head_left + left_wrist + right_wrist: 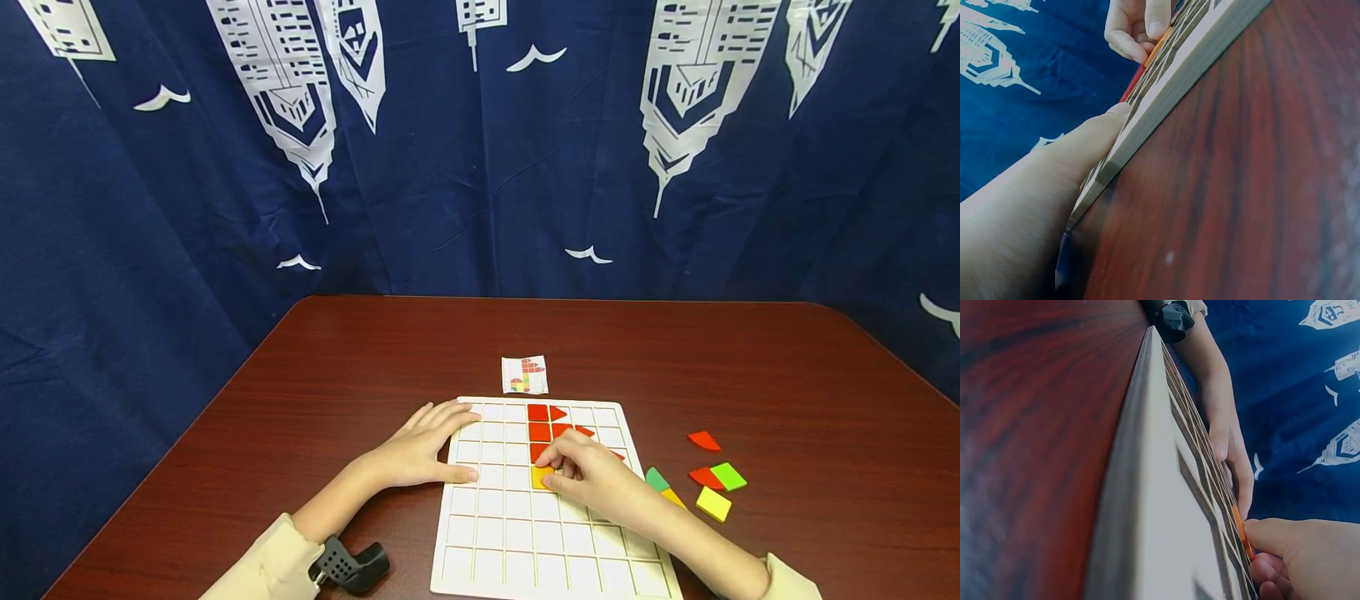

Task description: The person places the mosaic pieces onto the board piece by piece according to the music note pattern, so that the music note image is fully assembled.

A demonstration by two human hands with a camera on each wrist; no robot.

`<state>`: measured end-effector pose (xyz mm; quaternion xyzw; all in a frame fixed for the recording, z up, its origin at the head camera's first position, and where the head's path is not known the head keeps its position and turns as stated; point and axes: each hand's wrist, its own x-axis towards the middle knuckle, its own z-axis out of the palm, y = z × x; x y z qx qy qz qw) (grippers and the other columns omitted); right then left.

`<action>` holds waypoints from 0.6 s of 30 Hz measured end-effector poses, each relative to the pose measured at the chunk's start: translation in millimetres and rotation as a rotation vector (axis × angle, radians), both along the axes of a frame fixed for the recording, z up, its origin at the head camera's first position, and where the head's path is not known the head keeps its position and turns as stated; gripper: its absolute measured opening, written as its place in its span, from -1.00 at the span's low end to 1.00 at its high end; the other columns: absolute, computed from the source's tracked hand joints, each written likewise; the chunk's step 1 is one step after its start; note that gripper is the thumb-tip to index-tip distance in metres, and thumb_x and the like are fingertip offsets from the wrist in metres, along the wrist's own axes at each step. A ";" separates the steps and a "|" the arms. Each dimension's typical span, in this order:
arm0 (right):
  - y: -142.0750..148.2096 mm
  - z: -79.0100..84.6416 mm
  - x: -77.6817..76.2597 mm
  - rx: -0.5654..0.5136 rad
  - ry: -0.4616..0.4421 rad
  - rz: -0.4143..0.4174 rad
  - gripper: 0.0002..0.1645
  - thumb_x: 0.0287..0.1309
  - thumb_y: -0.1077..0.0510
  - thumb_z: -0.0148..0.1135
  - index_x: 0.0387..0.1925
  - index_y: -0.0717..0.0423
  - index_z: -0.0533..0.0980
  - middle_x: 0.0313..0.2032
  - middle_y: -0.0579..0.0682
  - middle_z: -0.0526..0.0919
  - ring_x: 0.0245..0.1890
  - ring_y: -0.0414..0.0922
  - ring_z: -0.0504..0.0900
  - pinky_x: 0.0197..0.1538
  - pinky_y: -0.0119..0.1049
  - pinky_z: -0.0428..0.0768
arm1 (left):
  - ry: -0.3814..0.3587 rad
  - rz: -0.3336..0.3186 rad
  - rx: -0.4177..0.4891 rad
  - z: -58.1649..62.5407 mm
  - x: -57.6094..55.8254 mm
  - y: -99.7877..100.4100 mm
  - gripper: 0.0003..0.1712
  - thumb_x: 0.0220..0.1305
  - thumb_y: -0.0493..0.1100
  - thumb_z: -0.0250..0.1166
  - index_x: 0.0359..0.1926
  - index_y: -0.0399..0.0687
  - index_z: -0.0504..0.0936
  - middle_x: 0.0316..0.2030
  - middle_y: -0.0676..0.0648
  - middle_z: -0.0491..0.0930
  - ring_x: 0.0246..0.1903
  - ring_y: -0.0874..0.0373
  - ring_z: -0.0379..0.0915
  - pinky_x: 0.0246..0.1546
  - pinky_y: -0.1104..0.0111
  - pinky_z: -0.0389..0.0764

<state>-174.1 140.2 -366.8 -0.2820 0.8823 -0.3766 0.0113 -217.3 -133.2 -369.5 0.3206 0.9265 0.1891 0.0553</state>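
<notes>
A white grid board (487, 533) lies on the table with several red tiles (539, 432) in its upper middle cells. My right hand (592, 479) pinches an orange-yellow square tile (542, 477) between thumb and index finger, at the cell just below the red column. That same tile (1241, 531) shows orange at the fingertips in the right wrist view. My left hand (423, 450) rests with spread fingers on the board's left edge, its thumb (1113, 125) lying along the rim. Some red tiles are partly hidden behind the right hand.
Beyond the board lies a small pattern card (525, 375). To the right are loose pieces: red ones (704, 441), a light green tile (728, 476), a yellow tile (713, 504) and a dark green one (656, 479) by the board's edge. A blue curtain (465, 167) hangs behind the table.
</notes>
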 end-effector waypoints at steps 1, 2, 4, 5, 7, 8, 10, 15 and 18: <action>-0.5 0.1 0.0 0.007 0.005 0.001 -0.89 0.05 0.20 0.23 -0.33 -0.03 0.52 -0.41 -0.19 0.42 -0.46 -0.40 0.34 -0.40 -0.54 0.42 | 0.001 0.001 0.000 -0.1 0.0 -0.4 -0.11 0.03 0.40 0.13 0.33 0.22 0.12 0.37 0.04 0.02 0.41 0.11 -0.23 0.37 0.02 -0.22; -1.0 0.5 0.2 0.015 0.014 0.005 -0.89 0.05 0.21 0.23 -0.33 -0.03 0.52 -0.41 -0.20 0.42 -0.46 -0.40 0.34 -0.39 -0.54 0.43 | 0.002 0.002 -0.001 -0.2 0.0 -0.7 -0.12 0.03 0.40 0.13 0.33 0.22 0.12 0.38 0.04 0.02 0.41 0.10 -0.23 0.37 0.02 -0.21; -2.0 2.1 0.6 0.044 0.042 0.013 -0.89 0.05 0.21 0.23 -0.32 -0.02 0.52 -0.41 -0.20 0.42 -0.46 -0.42 0.34 -0.39 -0.55 0.43 | 0.008 0.006 -0.003 -0.9 0.1 -1.6 -0.12 0.03 0.40 0.12 0.33 0.23 0.13 0.37 0.04 0.03 0.41 0.09 -0.23 0.36 0.01 -0.19; -2.4 3.5 1.1 0.062 0.053 0.017 -0.89 0.06 0.21 0.22 -0.31 -0.01 0.53 -0.41 -0.21 0.42 -0.46 -0.42 0.34 -0.39 -0.55 0.43 | 0.010 0.008 -0.002 -1.2 0.1 -2.0 -0.13 0.03 0.40 0.12 0.33 0.23 0.13 0.37 0.04 0.03 0.41 0.08 -0.22 0.36 0.00 -0.18; -2.4 7.7 2.1 0.101 0.064 0.033 -0.87 0.06 0.20 0.23 -0.29 0.03 0.54 -0.41 -0.21 0.41 -0.46 -0.43 0.34 -0.39 -0.55 0.43 | 0.010 0.009 0.000 -1.5 0.3 -2.7 -0.13 0.04 0.40 0.12 0.33 0.23 0.13 0.37 0.04 0.03 0.41 0.08 -0.22 0.36 0.00 -0.18; -1.8 10.3 2.4 0.117 0.063 0.047 -0.85 0.06 0.19 0.23 -0.27 0.04 0.54 -0.41 -0.21 0.41 -0.46 -0.44 0.34 -0.38 -0.55 0.44 | 0.009 0.009 0.002 -1.4 0.5 -2.8 -0.13 0.04 0.40 0.12 0.33 0.23 0.13 0.37 0.04 0.03 0.41 0.08 -0.22 0.36 0.00 -0.18; 0.8 16.8 2.8 0.143 0.053 0.085 -0.81 0.07 0.16 0.22 -0.23 0.07 0.55 -0.40 -0.22 0.42 -0.45 -0.44 0.35 -0.37 -0.55 0.44 | 0.005 0.007 0.006 -1.2 0.8 -2.9 -0.13 0.04 0.39 0.13 0.33 0.21 0.14 0.37 0.03 0.03 0.41 0.10 -0.22 0.37 0.01 -0.20; 15.2 33.3 2.2 0.120 -0.054 0.139 -0.71 0.13 0.03 0.18 -0.14 0.06 0.52 -0.30 -0.19 0.53 -0.33 -0.40 0.42 -0.26 -0.50 0.48 | 0.000 0.001 0.001 -2.0 0.2 -1.8 -0.11 0.03 0.41 0.12 0.33 0.21 0.13 0.38 0.03 0.02 0.41 0.11 -0.23 0.38 0.02 -0.23; 27.9 42.4 2.4 0.093 -0.085 0.113 -0.67 0.16 -0.03 0.14 -0.11 0.06 0.51 -0.25 -0.16 0.57 -0.29 -0.38 0.45 -0.25 -0.49 0.49 | 0.010 -0.007 -0.003 -2.6 -1.2 -0.8 -0.10 0.02 0.42 0.12 0.33 0.21 0.12 0.38 0.03 0.02 0.41 0.11 -0.22 0.38 0.03 -0.23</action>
